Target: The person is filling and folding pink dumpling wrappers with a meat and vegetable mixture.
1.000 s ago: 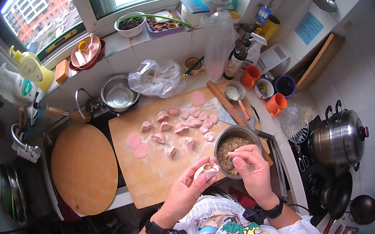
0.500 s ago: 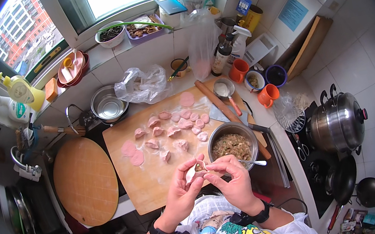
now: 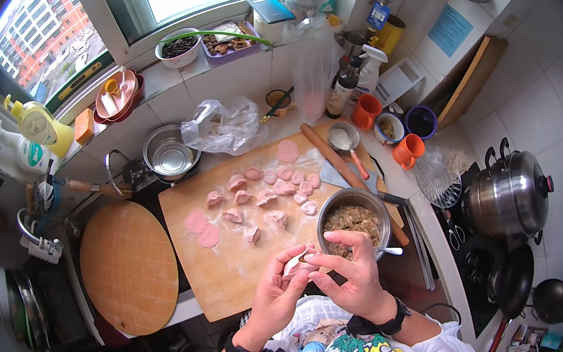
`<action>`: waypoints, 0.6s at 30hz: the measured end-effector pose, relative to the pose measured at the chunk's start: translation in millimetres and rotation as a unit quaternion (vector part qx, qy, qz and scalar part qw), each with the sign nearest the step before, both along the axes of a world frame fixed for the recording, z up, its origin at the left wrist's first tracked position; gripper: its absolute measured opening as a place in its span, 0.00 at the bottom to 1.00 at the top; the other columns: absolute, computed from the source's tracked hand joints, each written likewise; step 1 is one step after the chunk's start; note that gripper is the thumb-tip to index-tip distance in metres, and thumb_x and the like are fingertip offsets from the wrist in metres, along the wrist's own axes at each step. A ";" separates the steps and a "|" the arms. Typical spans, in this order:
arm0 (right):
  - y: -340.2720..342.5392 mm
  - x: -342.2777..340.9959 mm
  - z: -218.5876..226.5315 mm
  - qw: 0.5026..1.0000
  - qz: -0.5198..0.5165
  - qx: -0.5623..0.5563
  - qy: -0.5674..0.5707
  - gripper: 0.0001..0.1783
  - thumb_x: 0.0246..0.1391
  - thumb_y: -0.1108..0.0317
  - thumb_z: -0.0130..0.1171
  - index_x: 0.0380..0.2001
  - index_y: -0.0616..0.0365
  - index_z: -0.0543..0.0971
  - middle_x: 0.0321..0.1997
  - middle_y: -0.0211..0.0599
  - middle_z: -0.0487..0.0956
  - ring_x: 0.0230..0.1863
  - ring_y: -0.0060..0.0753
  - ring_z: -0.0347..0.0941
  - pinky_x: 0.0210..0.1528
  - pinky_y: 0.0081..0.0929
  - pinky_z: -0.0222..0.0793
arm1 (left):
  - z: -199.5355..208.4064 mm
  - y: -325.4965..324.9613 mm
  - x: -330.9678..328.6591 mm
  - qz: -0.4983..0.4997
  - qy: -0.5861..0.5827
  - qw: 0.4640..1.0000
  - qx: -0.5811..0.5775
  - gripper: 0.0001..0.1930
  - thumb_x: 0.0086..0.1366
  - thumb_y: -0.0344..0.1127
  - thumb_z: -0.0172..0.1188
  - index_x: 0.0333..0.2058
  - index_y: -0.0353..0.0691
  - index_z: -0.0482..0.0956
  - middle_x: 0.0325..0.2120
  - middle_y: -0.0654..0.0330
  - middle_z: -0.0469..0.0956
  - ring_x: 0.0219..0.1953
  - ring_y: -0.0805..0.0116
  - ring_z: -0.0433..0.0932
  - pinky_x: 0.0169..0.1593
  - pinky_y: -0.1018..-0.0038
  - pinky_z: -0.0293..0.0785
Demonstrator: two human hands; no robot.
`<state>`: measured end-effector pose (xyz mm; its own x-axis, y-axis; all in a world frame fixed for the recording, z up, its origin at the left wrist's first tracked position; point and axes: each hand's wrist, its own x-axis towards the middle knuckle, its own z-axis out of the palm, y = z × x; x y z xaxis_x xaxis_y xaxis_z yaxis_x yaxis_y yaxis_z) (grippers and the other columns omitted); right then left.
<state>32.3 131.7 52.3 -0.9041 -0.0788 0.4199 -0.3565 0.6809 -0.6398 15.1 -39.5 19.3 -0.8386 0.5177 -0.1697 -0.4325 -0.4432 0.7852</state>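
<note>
A partly folded pink dumpling (image 3: 295, 267) sits in my left hand (image 3: 277, 289), whose fingers and thumb curl round it above the board's near edge. My right hand (image 3: 351, 275) meets the dumpling's right edge with its fingertips and thumb, one finger lifted toward the filling. Beside that hand is a metal bowl (image 3: 320, 222) of minced filling (image 3: 353, 227), with a spoon (image 3: 391, 251) resting at its rim. On the floured wooden board (image 3: 220, 280) lie several folded dumplings (image 3: 275, 219), flat pink wrappers (image 3: 197, 221) and small pressed dough rounds (image 3: 285, 172).
A rolling pin (image 3: 333, 157), a cleaver (image 3: 393, 199) and a flour-filled scoop (image 3: 340, 139) occupy the board's right side. A round wooden board (image 3: 128, 272) lies at left. Orange cups (image 3: 408, 150) stand behind, and a steamer pot (image 3: 505, 190) is on the stove at right.
The right-hand fingers have loosened and spread, with one finger raised over the bowl's near side. The dumpling's opening has narrowed in my left hand. The whole view has shifted slightly.
</note>
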 end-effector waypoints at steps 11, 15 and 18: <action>-5.1 2.1 -18.6 0.904 -0.017 -0.378 -0.198 0.15 0.53 0.67 0.66 0.44 0.58 0.80 0.47 0.34 0.71 0.47 0.22 0.70 0.47 0.20 0.69 | 3.9 1.3 -3.0 0.022 0.028 0.999 -0.024 0.20 0.70 0.30 0.51 0.58 0.33 0.61 0.57 0.53 0.68 0.57 0.69 0.70 0.61 0.72 0.68; -8.1 2.3 -19.3 0.933 -0.027 -0.304 -0.191 0.17 0.51 0.75 0.67 0.45 0.61 0.79 0.46 0.31 0.69 0.46 0.20 0.70 0.49 0.18 0.70 | 2.2 1.3 -3.2 0.029 0.015 0.999 -0.003 0.18 0.71 0.30 0.50 0.57 0.34 0.62 0.61 0.52 0.63 0.59 0.68 0.69 0.61 0.71 0.68; -11.8 3.0 -22.3 0.900 -0.046 -0.371 -0.224 0.17 0.51 0.76 0.66 0.45 0.62 0.79 0.46 0.30 0.69 0.46 0.19 0.70 0.49 0.18 0.70 | 2.5 2.4 -3.0 0.028 0.009 1.000 0.002 0.17 0.71 0.30 0.49 0.57 0.34 0.62 0.62 0.52 0.62 0.59 0.68 0.69 0.61 0.71 0.68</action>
